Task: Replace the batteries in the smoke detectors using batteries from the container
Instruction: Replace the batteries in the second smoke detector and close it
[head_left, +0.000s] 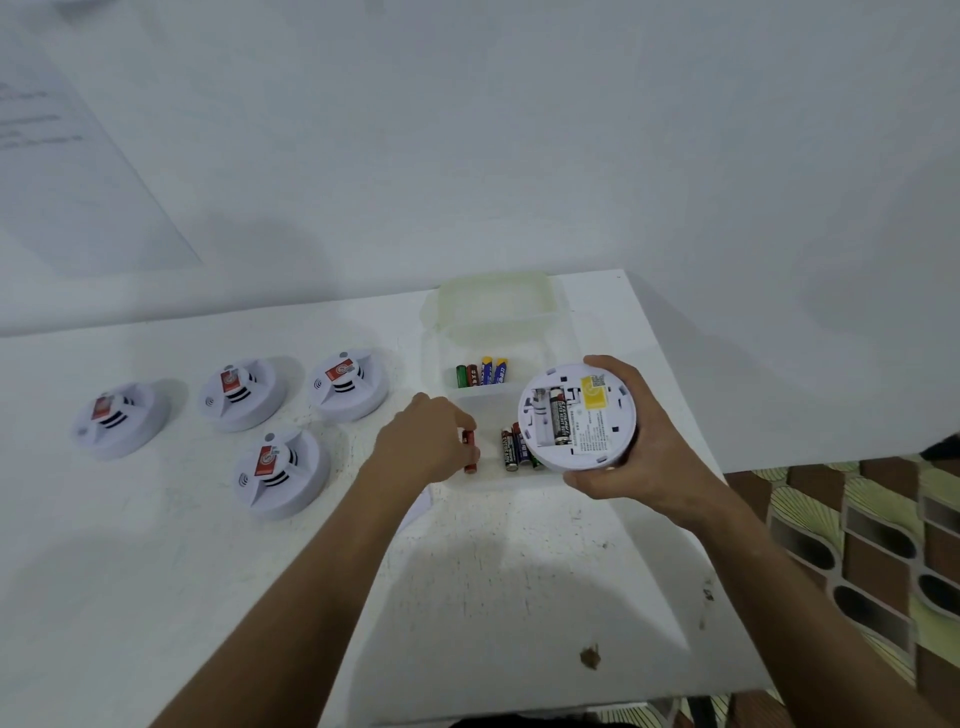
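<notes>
Fingers (460, 423) hiding red battery (470, 462), container (519, 392) faint

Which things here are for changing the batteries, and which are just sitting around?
For the job:
right hand holding the open smoke detector
left hand pinching a red battery
battery container
four waiting detectors

Just lying about:
container lid
brown scrap on the table
</notes>
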